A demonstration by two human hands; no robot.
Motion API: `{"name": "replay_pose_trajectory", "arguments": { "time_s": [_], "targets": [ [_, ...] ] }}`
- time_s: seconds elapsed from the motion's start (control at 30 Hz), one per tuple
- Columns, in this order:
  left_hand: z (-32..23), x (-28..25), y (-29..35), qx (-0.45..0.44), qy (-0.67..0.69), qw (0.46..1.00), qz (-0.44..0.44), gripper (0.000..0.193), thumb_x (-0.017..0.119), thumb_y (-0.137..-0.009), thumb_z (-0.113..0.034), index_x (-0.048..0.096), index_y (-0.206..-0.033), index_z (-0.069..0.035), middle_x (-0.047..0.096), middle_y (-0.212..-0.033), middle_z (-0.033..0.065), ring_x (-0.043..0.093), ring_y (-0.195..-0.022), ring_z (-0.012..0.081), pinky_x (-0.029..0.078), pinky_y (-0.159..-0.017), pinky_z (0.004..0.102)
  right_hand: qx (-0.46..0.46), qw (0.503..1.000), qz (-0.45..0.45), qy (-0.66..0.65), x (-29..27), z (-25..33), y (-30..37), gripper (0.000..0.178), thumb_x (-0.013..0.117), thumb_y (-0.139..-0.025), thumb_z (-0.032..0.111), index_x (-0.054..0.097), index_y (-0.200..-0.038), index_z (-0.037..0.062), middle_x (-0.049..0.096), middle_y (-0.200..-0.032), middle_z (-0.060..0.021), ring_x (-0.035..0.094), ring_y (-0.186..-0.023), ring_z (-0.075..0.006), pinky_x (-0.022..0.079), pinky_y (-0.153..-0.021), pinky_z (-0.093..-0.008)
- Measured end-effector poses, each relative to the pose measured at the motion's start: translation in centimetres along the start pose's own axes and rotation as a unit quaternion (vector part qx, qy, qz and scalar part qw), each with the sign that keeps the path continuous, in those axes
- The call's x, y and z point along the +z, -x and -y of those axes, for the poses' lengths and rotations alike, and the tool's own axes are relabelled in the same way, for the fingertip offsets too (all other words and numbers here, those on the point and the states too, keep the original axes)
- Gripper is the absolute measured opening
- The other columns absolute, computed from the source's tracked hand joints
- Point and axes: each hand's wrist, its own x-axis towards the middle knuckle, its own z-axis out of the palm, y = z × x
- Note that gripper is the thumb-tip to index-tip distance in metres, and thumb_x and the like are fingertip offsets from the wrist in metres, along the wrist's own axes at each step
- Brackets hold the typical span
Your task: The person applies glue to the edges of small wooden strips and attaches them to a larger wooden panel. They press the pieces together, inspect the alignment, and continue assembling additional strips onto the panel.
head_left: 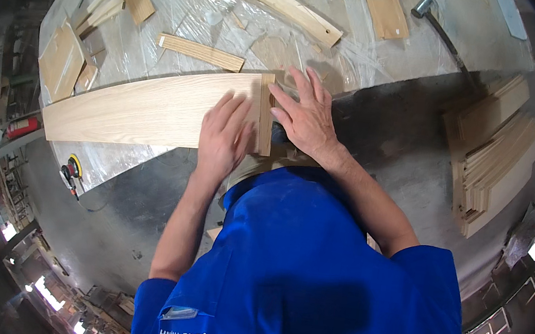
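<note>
A long, pale wooden board [134, 107] lies across the near side of the work table, its right end close to my body. A narrow wooden strip [265, 117] runs crosswise along that end. My left hand [225, 132] rests over the board's face near the strip, fingers slightly bent and apart, a little blurred. On the other side of the strip is my right hand [309, 113], its fingers spread and the fingertips near the strip's outer edge. Neither hand grips anything. What lies beneath the left palm is hidden.
Plastic film covers the table [104, 164]. Beyond the board lie a short slat [201, 52], a curved piece with holes [287, 6], and a hammer [423, 7]. An orbital sander [71, 171] sits at the left edge. Stacked boards [498, 168] stand at right.
</note>
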Motion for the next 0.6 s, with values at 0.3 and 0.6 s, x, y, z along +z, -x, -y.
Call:
{"name": "replay_pose_trajectory", "arguments": {
  "time_s": [0.3,0.6],
  "targets": [
    [7.3,4.5,-4.6,0.201,-0.083,0.972,0.092,0.055,0.070,-0.103,-0.023,0.059,-0.155,-0.009,0.058,-0.160,0.0108,0.051,-0.152,0.0310,0.035,-0.125,0.0541,0.159,0.975,-0.106,-0.115,-0.8,0.5,4.8,0.026,0.078,-0.097,0.023,0.078,-0.117,0.0068,0.071,-0.117,-0.0139,0.065,-0.112,-0.0333,0.054,-0.095,-0.0425],
    [10.6,5.2,-5.8,0.304,-0.026,0.944,0.126,0.058,0.065,-0.107,-0.029,0.053,-0.161,-0.012,0.052,-0.166,0.0119,0.046,-0.156,0.0335,0.030,-0.127,0.0577,0.501,0.773,-0.123,-0.370,7.8,9.0,9.2,0.040,0.080,-0.101,0.037,0.078,-0.108,-0.0026,0.077,-0.089,-0.0047,0.067,-0.082,-0.0095,0.054,-0.075,-0.0290]
  ]
}}
